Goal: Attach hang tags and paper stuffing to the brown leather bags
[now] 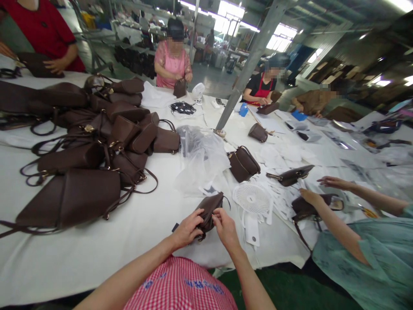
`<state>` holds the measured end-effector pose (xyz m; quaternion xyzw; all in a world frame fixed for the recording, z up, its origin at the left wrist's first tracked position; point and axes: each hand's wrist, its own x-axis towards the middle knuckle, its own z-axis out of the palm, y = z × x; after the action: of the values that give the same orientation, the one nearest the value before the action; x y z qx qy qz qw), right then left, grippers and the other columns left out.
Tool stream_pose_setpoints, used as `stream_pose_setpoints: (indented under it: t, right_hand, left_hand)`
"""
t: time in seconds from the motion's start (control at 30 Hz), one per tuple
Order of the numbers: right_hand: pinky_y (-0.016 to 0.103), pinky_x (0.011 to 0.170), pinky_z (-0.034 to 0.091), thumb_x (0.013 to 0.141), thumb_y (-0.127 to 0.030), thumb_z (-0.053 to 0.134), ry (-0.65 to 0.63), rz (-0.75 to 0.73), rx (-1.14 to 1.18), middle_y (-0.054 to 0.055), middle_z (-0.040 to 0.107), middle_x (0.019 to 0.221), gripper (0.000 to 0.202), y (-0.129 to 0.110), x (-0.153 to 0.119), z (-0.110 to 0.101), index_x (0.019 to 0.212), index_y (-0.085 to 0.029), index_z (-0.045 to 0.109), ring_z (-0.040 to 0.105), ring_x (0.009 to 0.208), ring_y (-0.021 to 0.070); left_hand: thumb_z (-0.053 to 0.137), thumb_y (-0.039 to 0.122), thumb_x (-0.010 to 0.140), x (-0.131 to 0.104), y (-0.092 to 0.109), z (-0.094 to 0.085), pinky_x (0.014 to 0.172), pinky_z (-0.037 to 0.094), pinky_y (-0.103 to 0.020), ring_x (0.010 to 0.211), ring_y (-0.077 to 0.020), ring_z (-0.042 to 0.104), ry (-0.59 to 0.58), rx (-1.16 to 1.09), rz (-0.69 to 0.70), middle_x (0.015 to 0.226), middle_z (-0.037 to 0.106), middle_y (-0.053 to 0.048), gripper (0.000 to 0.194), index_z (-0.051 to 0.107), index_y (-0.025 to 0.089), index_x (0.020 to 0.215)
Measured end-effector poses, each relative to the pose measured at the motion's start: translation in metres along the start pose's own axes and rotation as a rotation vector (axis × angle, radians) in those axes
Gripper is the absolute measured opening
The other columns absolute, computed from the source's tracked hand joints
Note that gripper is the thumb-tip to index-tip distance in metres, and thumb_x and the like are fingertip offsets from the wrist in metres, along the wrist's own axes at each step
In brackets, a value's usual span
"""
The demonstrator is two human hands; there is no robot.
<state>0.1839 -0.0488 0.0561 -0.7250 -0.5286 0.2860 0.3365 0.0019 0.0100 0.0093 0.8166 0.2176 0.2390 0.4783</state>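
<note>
Close in front of me a small dark brown handbag [209,206] is tilted on the white table. My left hand [189,228] grips its left side, with the fingers curled over the leather. At the bag's right edge, my right hand [224,226] pinches near the opening; a strap or zipper pull may be between the fingertips, too small to make out. A thin dark cord sticks out beyond the bag's far end. Just right of my hands lies a white handheld fan [253,200].
A large heap of brown handbags [87,189] covers the left side. Clear plastic bags [203,155] and another brown handbag [244,164] lie ahead. A co-worker's arms [338,228] reach in from the right. A grey metal post [248,64] rises beyond, with several people around the table.
</note>
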Motion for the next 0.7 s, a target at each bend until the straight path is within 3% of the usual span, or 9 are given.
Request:
stream_pose_setpoints:
  t: [0.13,0.33,0.57,0.7]
  right_hand:
    - [0.032,0.072,0.044,0.083,-0.022,0.045,-0.007,-0.085,-0.156,0.004,0.063,0.079,0.018,-0.001,0.011,-0.009,0.081,-0.021,0.062,0.057,0.076,0.0202]
    - [0.028,0.066,0.042,0.085,-0.024,0.044,-0.228,-0.155,-0.065,0.002,0.059,0.07,0.021,-0.004,0.004,-0.005,0.072,-0.021,0.06,0.054,0.069,0.0181]
    - [0.026,0.06,0.042,0.081,-0.029,0.046,-0.235,-0.079,-0.003,0.002,0.058,0.068,0.019,-0.001,0.01,-0.01,0.069,-0.021,0.059,0.053,0.064,0.0174]
    - [0.026,0.054,0.043,0.082,-0.032,0.044,-0.268,0.045,0.111,0.0,0.057,0.065,0.019,0.002,0.012,-0.009,0.071,-0.021,0.056,0.054,0.059,0.0169]
  left_hand:
    - [0.049,0.022,0.089,0.001,-0.004,0.002,0.108,0.036,-0.043,0.135,-0.0243,0.035,0.008,0.033,0.015,0.14,0.045,-0.014,0.014,0.052,0.02,0.103]
    - [0.047,0.02,0.091,-0.005,-0.011,0.004,0.111,0.032,-0.044,0.137,-0.0221,0.033,-0.014,0.029,0.087,0.143,0.042,-0.014,0.026,0.048,0.019,0.117]
    - [0.05,0.023,0.09,-0.001,-0.012,0.005,0.112,0.032,-0.044,0.134,-0.0226,0.038,-0.009,-0.12,-0.037,0.146,0.039,-0.011,0.06,0.025,0.023,0.143]
    - [0.056,0.035,0.088,-0.005,-0.022,0.025,0.113,0.022,-0.052,0.141,-0.0304,0.021,0.028,-0.096,-0.041,0.154,0.02,-0.018,0.075,0.013,0.019,0.148]
